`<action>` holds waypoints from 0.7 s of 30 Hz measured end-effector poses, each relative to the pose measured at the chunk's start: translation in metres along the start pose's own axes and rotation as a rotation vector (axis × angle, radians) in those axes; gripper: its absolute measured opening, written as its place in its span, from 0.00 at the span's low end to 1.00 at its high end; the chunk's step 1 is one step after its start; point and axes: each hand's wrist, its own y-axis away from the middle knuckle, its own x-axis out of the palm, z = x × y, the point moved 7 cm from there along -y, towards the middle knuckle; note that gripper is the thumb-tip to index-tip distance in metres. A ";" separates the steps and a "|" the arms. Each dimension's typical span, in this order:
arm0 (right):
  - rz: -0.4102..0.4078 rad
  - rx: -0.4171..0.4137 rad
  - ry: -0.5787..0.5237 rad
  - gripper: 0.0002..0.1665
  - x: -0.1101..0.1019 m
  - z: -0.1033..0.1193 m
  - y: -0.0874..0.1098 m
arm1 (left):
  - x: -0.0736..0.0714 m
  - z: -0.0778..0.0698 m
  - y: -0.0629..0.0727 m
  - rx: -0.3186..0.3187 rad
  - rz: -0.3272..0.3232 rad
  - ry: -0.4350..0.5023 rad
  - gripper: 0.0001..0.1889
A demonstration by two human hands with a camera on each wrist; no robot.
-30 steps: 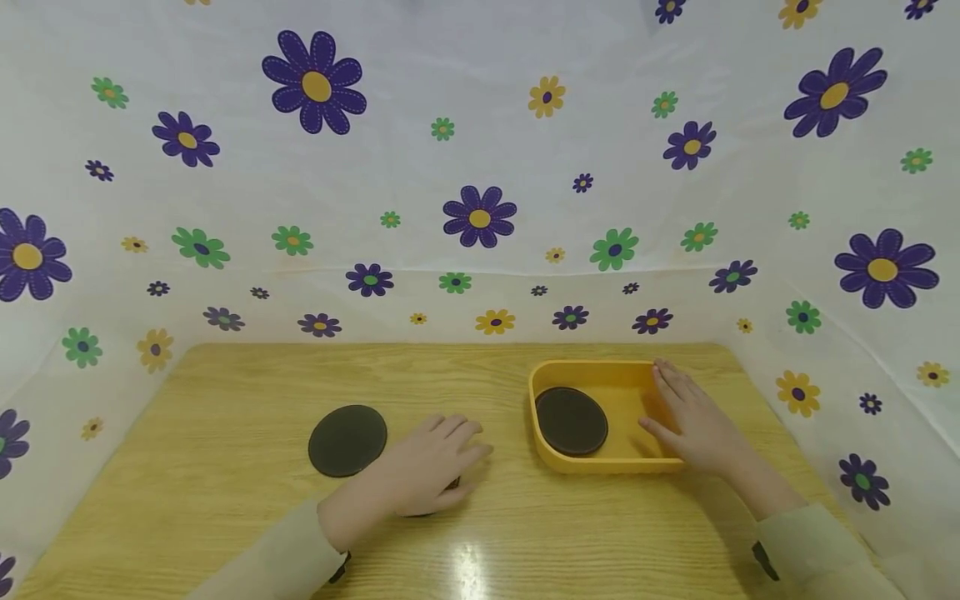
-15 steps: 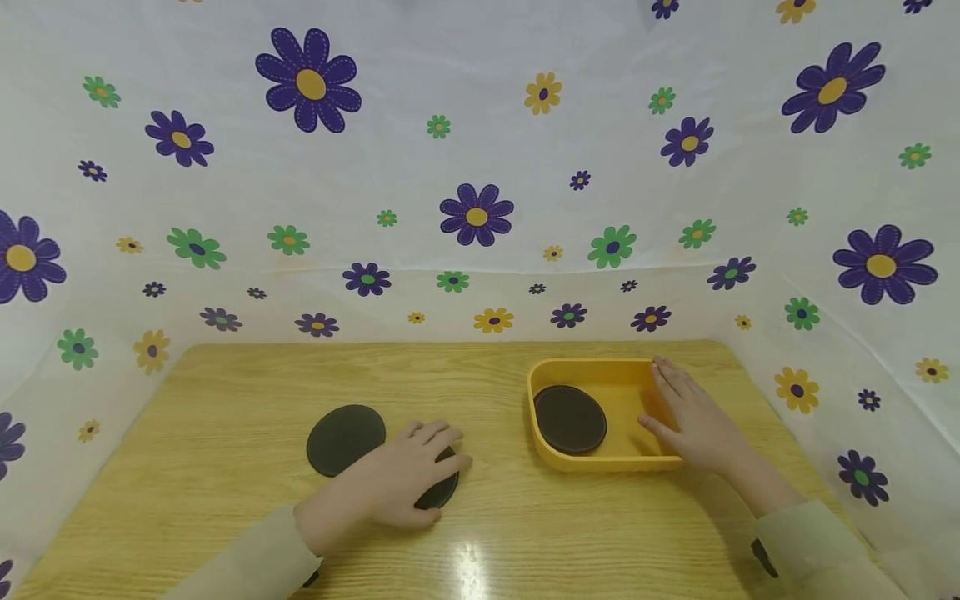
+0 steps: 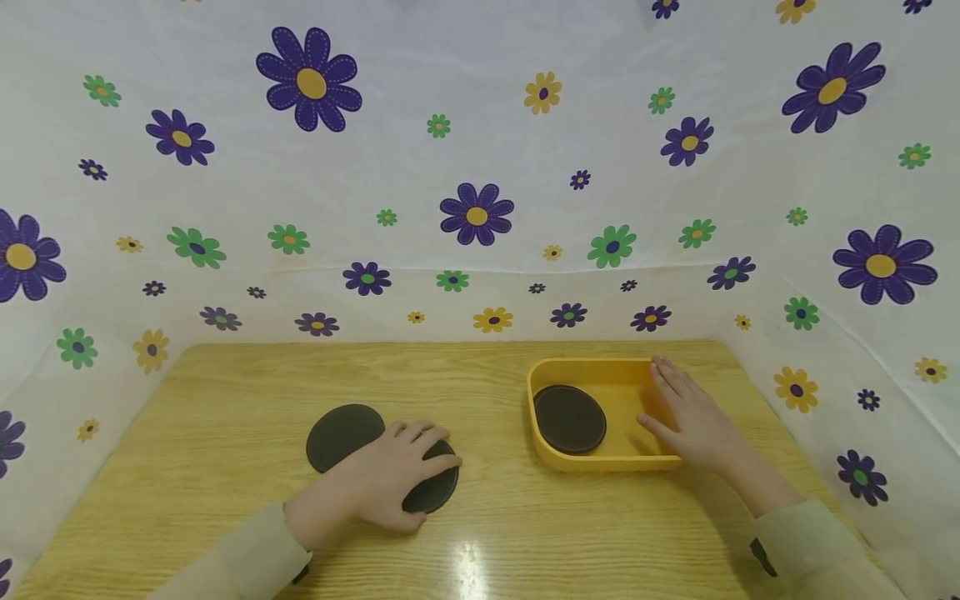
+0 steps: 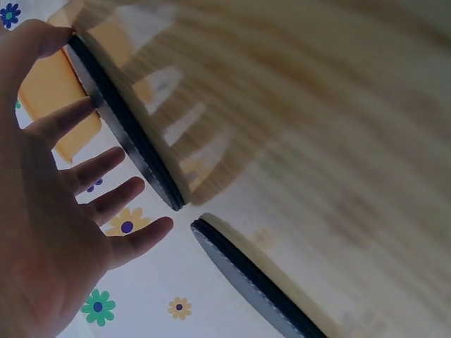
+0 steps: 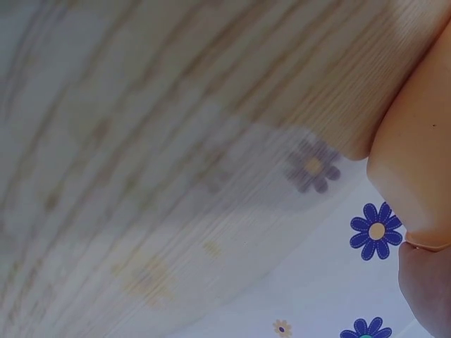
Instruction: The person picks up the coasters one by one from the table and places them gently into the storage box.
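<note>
Spread over a round black disc [image 3: 431, 487] on the table is my left hand [image 3: 382, 479], its fingers fairly straight. In the left wrist view the thumb [image 4: 53, 39] and a fingertip meet that disc's edge [image 4: 134, 134]; the other fingers stretch beside it. Part of the disc is hidden under the hand. A second black disc [image 3: 345, 435] lies flat just left of it. My right hand [image 3: 697, 425] rests on the right end of a yellow rectangular tub [image 3: 555, 458], fingers straight toward the far corner, thumb over the inside. Another black disc [image 3: 570, 419] leans in the tub's left end.
The wood-grain table [image 3: 480, 550] reaches back to a white cloth [image 3: 390, 167] printed with flowers, which also rises on both sides. The right wrist view shows mostly glossy tabletop [image 5: 176, 105], with the tub's outer wall [image 5: 416, 134] at the right edge.
My left hand has drawn back to the left across the near disc, uncovering more of its right side. The disc appears to stay put. The right hand and the tub hold still.
</note>
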 end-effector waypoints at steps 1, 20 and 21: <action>0.001 0.001 0.000 0.53 0.000 0.000 0.000 | 0.001 0.001 0.000 -0.002 0.006 0.009 0.41; -0.007 -0.014 0.000 0.52 -0.001 0.002 0.000 | 0.004 0.001 -0.003 -0.001 0.026 -0.026 0.42; -0.007 -0.015 -0.002 0.52 -0.001 0.002 0.000 | 0.004 0.000 -0.004 0.006 0.025 -0.036 0.42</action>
